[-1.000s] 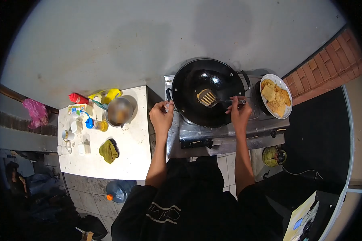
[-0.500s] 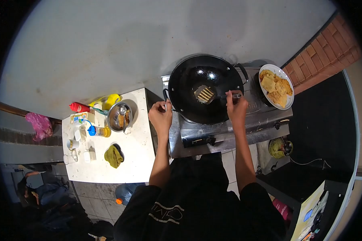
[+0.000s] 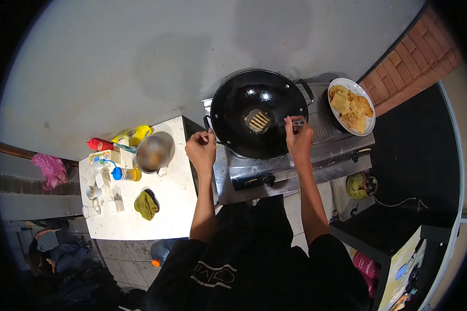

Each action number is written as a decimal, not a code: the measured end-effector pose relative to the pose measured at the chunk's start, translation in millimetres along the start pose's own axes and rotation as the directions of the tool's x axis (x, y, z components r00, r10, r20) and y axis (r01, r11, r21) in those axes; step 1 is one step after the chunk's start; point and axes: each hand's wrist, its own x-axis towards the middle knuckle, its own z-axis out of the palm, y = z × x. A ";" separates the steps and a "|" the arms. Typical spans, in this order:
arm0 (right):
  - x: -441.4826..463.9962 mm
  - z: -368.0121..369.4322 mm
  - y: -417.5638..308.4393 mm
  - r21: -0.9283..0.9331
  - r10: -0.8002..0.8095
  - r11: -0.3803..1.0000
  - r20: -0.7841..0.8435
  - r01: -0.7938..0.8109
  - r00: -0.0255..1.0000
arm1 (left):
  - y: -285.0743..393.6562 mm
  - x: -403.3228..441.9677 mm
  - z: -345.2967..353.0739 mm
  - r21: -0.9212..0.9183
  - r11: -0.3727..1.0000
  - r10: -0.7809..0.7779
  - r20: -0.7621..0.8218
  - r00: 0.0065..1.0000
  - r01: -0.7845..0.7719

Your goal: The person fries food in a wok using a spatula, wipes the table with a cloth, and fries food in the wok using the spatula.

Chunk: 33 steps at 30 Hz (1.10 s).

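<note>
A black wok sits on the gas stove, its inside shiny with oil. My right hand is closed around the handle of a slotted spatula. The spatula's blade lies low in the wok, with yellowish strips showing at its slots; whether these are food or the wok's surface seen through it is unclear. My left hand is closed at the wok's left loop handle, its fingers pinched at the lower end. Right of the wok, a white plate holds several flat golden fried pieces.
The steel stove has front knobs. On the white table at left are a metal bowl with blurred contents, a blue-capped bottle, a red bottle and a green cloth. A green gas cylinder stands below right.
The whole view has shifted slightly left. My hands keep their hold on the spatula and wok handle, and the spatula stays in nearly the same spot. The metal bowl's contents now look blurred.
</note>
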 end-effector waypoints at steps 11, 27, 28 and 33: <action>1.7 0.1 1.7 -0.008 -0.017 1.000 -0.025 0.016 1.000 | -1.1 0.2 -3.1 -0.017 1.000 0.025 0.026 0.999 -0.024; 14.0 -13.2 -5.3 0.157 0.219 0.958 0.145 -0.242 0.965 | -4.1 -2.1 -1.7 0.011 0.998 -0.058 0.033 0.998 0.057; 15.7 -10.4 -1.5 0.166 0.207 0.958 0.165 -0.234 0.964 | -2.1 -3.2 -1.5 0.021 0.998 -0.062 0.028 0.998 0.062; 30.9 -22.5 3.3 0.105 0.177 0.973 0.225 -0.204 0.958 | 1.5 -1.6 -2.7 0.090 0.996 0.019 -0.012 1.000 -0.018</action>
